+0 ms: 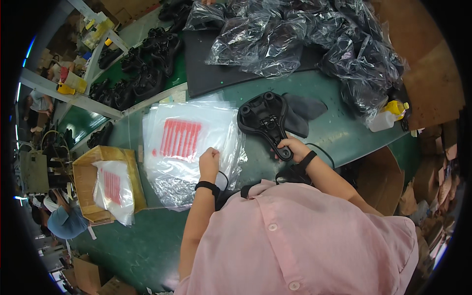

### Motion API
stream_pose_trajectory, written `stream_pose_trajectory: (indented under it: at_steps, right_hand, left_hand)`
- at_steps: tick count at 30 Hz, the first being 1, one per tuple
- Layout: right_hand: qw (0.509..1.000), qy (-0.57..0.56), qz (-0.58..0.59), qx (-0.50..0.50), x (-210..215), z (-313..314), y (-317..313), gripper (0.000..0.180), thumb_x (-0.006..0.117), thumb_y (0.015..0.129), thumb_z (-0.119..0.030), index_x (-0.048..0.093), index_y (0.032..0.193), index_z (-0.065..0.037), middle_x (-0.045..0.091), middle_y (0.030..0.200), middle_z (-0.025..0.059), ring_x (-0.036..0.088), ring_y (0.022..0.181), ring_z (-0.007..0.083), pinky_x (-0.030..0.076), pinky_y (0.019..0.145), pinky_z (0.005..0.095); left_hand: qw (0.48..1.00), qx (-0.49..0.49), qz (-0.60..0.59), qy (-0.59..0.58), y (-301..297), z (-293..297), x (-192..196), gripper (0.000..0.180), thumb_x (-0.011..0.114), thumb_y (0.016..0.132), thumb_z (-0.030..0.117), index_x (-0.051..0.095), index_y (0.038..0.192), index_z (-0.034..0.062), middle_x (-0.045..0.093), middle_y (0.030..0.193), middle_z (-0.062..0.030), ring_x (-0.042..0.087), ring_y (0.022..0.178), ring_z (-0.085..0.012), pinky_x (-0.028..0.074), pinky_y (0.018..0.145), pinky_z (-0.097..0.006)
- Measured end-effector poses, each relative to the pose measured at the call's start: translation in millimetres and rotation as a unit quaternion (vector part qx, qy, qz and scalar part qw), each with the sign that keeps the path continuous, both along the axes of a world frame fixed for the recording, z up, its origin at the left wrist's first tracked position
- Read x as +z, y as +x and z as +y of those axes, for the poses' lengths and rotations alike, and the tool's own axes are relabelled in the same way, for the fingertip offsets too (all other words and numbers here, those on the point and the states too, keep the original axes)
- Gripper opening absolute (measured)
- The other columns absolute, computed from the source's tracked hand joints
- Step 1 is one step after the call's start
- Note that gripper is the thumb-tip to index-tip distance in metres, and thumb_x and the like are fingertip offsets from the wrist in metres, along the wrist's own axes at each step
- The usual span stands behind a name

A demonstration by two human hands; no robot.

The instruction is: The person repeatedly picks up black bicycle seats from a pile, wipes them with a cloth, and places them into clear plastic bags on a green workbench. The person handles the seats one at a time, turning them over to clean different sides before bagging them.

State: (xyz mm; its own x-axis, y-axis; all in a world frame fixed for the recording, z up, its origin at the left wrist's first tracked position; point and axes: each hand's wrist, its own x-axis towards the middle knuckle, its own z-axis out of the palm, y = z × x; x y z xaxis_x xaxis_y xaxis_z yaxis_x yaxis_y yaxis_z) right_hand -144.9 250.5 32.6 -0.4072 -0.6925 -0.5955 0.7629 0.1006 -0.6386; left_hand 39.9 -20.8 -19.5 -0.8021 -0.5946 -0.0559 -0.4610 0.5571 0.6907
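My right hand (294, 149) grips the narrow end of a black saddle-shaped part (268, 118), whose broad end with two round sockets points away from me. Under its right side a dark grey cloth (300, 113) lies on the green table. Left of the part is a stack of clear plastic bags (196, 132) with red printing. My left hand (210, 162) is over the stack's right side, fingers pinched together on what looks like the top bag's edge. Both wrists wear black bands.
Bagged black parts (275, 39) pile up on a dark mat (201, 73) at the back. Bare ones (147, 69) stand at the far left. A yellow-capped bottle (386, 118) is at the right edge. A yellow carton (88, 196) with more bags stands at left. Other people (66, 221) are beyond.
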Motion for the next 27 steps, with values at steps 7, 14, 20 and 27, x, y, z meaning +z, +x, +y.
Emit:
stream_pose_trajectory:
  at_steps: [7,14,20,27]
  right_hand:
    - [0.997,-0.033,0.065,0.006,39.9,-12.6,7.9,0.045,0.06,0.081,-0.006,0.042,0.122,-0.005,0.059,0.101,0.0135,0.065,0.075,0.0239,0.054,0.056,0.0333]
    - [0.978,-0.191,0.007,0.085,27.0,-118.1,32.8,0.057,0.064,0.077,-0.001,0.041,0.129,-0.004,0.057,0.11,0.0092,0.06,0.095,0.0195,0.05,0.078,0.0314]
    - [0.926,-0.081,0.355,0.101,-8.1,-152.6,52.9,0.056,0.067,0.072,-0.005,0.047,0.123,-0.004,0.059,0.109,0.0118,0.059,0.096,0.0205,0.046,0.085,0.0314]
    - [0.702,0.044,0.658,0.27,4.6,-150.4,51.1,0.056,0.069,0.069,-0.007,0.045,0.12,-0.01,0.058,0.096,0.0172,0.058,0.094,0.0358,0.049,0.075,0.0428]
  left_hand:
    - [0.884,0.157,0.105,0.427,8.2,-25.4,43.2,0.011,0.064,0.083,0.01,0.056,0.085,0.0033,0.057,0.076,-0.0025,0.056,0.067,-0.0117,0.055,0.065,-0.028]
    - [0.826,0.119,0.152,0.53,-10.1,-22.3,61.1,0.009,0.059,0.089,0.015,0.059,0.092,0.006,0.053,0.073,0.002,0.052,0.063,-0.0076,0.048,0.061,-0.025]
    - [0.689,0.231,0.306,0.615,17.3,-56.2,12.6,0.007,0.054,0.092,0.015,0.057,0.087,0.01,0.054,0.072,0.0041,0.048,0.058,-0.006,0.042,0.053,-0.02]
    - [0.779,0.331,0.345,0.406,45.0,-79.8,30.6,0.024,0.052,0.095,0.02,0.062,0.107,0.0013,0.049,0.067,0.0078,0.04,0.053,-0.0002,0.032,0.047,-0.016]
